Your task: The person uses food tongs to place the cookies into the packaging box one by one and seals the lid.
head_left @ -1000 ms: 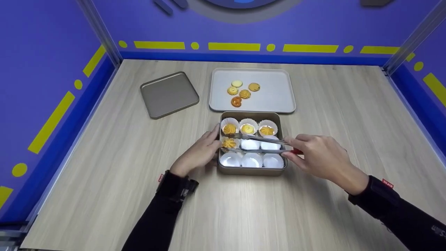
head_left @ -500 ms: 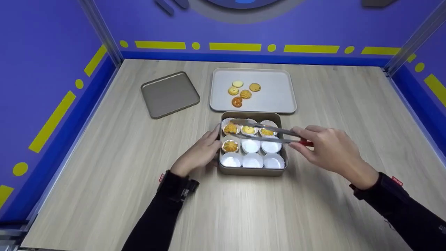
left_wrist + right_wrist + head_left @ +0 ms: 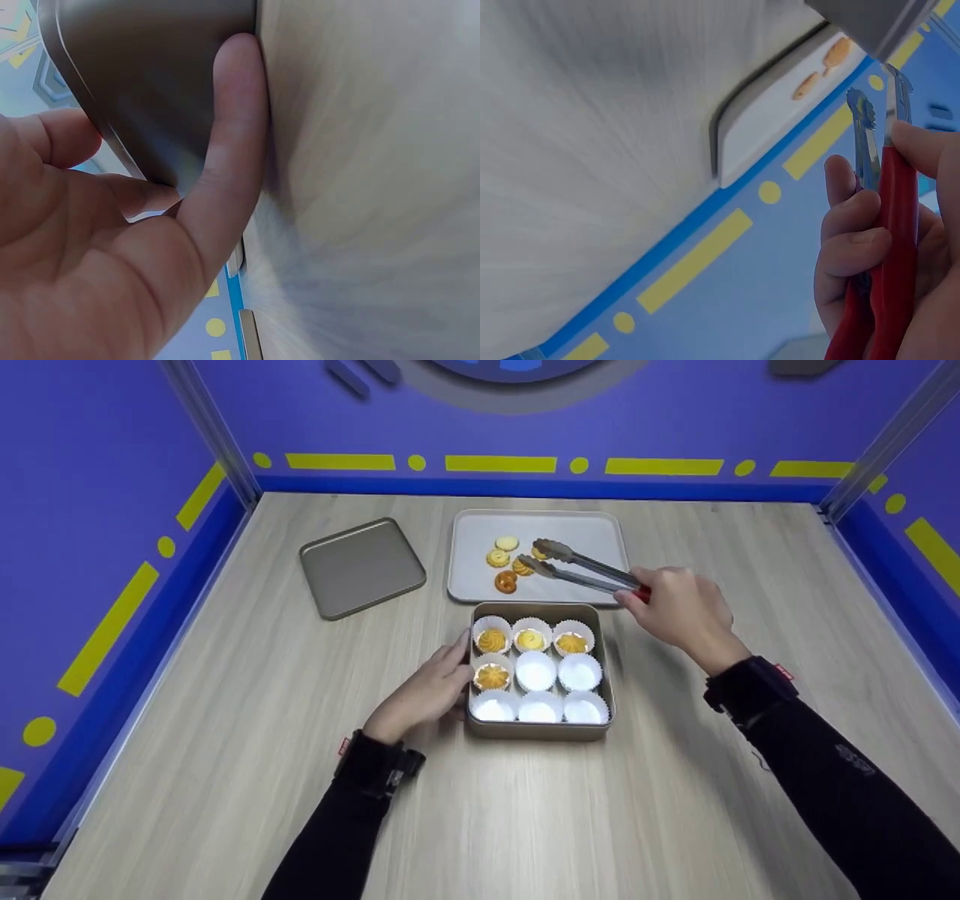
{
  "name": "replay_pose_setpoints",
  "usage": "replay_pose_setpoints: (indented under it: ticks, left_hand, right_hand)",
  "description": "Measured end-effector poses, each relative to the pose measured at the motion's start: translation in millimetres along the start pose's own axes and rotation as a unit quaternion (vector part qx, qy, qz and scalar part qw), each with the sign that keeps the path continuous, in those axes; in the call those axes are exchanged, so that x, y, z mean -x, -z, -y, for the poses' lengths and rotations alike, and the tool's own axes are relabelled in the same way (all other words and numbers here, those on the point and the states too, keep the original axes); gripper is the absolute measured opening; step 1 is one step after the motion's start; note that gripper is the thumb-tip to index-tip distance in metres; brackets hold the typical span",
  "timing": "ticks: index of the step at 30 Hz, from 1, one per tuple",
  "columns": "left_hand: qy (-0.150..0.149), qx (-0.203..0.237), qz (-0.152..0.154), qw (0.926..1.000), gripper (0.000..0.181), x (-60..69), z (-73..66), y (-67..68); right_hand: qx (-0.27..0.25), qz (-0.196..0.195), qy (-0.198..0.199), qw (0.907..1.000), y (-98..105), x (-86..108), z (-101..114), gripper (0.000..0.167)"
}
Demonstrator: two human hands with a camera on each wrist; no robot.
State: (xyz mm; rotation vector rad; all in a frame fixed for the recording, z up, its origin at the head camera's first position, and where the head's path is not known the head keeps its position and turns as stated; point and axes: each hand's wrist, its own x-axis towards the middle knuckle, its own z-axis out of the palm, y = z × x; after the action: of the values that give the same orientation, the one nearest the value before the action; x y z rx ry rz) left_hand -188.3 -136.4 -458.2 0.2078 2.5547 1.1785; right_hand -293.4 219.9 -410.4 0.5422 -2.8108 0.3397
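My right hand (image 3: 682, 611) grips a pair of metal tongs (image 3: 600, 569) by their red handles (image 3: 898, 232). The tongs' tips are spread apart over the cookies on the pale tray (image 3: 466, 585), with nothing visible between them. They partly cover a swirl cookie (image 3: 522, 567) and a round cookie behind it. A pretzel-shaped cookie (image 3: 506, 581) lies nearer the front. The fingers of my left hand (image 3: 424, 694) rest against the left wall of a brown tin (image 3: 540, 731). White paper cups (image 3: 535, 671) line the tin; the back row and the middle-left cup hold cookies.
A brown lid (image 3: 364, 570) lies on the table left of the tray. The tin stands just in front of the tray, on the pale wooden table (image 3: 487, 817). Blue panels with yellow marks (image 3: 501, 464) rise behind and at both sides.
My right hand has carried the tongs from over the tin back to the tray, and their tips now hang over the cookies. My left hand stays at the tin.
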Motion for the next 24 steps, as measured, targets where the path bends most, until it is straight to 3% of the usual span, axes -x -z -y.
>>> replay_pose_setpoints:
  ticks: [6,14,24]
  left_hand:
    - [0.007,0.003,0.001,1.0,0.069,-0.1,0.0,0.2]
    - [0.003,-0.007,-0.002,1.0,0.069,-1.1,0.8,-0.2]
    - [0.009,-0.002,0.0,1.0,0.07,-1.5,2.1,-0.7]
  right_hand:
    - [-0.003,0.017,-0.018,0.9997,-16.2,-14.1,2.6,0.043]
    - [0.004,0.023,-0.019,0.9995,-28.4,-13.5,6.2,0.031]
    - [0.029,-0.005,0.01,0.9995,-35.0,-11.4,1.4,0.028]
